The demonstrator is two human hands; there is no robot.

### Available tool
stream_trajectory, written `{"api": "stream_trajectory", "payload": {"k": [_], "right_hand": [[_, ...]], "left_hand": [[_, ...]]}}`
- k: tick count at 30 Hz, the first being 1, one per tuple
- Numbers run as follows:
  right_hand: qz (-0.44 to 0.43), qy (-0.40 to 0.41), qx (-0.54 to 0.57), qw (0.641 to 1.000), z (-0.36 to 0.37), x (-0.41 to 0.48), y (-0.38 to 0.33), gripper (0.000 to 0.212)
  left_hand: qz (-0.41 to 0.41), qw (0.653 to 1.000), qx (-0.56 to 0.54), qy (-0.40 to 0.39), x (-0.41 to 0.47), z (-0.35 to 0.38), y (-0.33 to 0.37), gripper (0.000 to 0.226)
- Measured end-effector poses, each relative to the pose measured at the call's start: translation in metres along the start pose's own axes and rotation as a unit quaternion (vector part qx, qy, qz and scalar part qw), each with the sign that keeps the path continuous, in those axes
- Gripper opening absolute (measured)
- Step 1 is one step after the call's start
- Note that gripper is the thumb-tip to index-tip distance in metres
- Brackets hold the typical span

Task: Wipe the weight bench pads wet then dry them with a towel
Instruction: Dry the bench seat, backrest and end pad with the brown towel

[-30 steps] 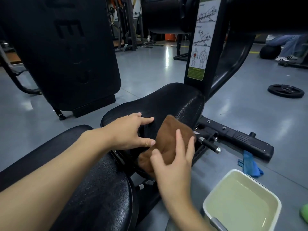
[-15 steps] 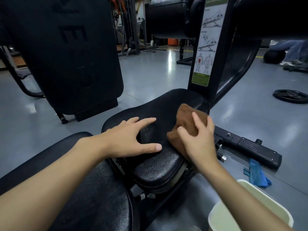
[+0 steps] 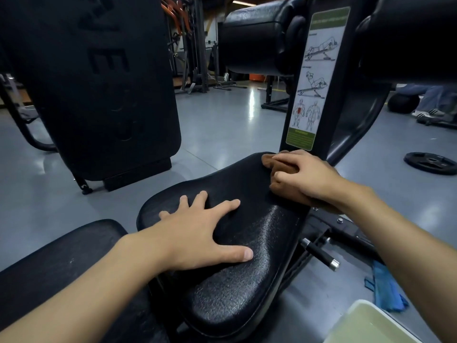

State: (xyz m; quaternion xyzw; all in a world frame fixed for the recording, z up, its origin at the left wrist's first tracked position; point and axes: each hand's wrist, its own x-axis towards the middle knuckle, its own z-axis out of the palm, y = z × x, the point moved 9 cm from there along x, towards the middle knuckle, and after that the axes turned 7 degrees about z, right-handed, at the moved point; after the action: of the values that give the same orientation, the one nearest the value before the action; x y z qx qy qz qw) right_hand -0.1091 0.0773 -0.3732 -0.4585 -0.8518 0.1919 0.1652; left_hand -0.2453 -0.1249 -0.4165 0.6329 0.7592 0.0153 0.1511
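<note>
Item: seat pad (image 3: 247, 280), black, textured; joined near-side by the long pad (image 3: 61, 268).

Hands: left hand (image 3: 197, 233) lies flat on the seat pad with fingers spread, holding nothing and steadying the seat. Right hand (image 3: 306, 174) has fingers curled over the brown cloth (image 3: 288, 193), pressing it on the pad's far right edge beside the upright post.

Accessories: tub (image 3: 346, 318) of water on the floor at lower right; blue cloth (image 3: 385, 290) on the floor just beyond it, untouched.

Step, as judged: wiping the seat pad — probably the wet pass, though the cloth's dampness cannot be told.

Next calls for: passes over the pad's remaining surface — including under the left hand — then the long pad, then drying.
</note>
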Motion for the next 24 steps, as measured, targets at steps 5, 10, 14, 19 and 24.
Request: {"api": "stream_trajectory", "payload": {"k": [5,10,14,19,24], "right_hand": [[-0.031,-0.085,-0.107,0.990,0.005,0.038,-0.031,0.059],[-0.081,-0.084,-0.137,0.984,0.022,0.069,-0.066,0.049],[-0.112,-0.050,-0.168,0.978,0.023,0.071,-0.073,0.049],[-0.076,-0.072,-0.165,0.981,0.016,0.049,-0.037,0.067],[-0.083,-0.062,-0.091,0.990,0.001,0.011,-0.007,0.057]], "left_hand": [[0.004,1.000,-0.002,-0.011,0.005,-0.002,0.001,0.095],[-0.001,1.000,-0.021,-0.005,0.006,0.000,-0.003,0.095],[-0.009,0.999,-0.031,0.002,0.003,0.002,-0.006,0.093],[-0.014,0.999,-0.050,0.010,-0.001,0.001,-0.006,0.092],[-0.016,0.999,-0.041,0.015,-0.003,0.002,-0.006,0.094]]}}
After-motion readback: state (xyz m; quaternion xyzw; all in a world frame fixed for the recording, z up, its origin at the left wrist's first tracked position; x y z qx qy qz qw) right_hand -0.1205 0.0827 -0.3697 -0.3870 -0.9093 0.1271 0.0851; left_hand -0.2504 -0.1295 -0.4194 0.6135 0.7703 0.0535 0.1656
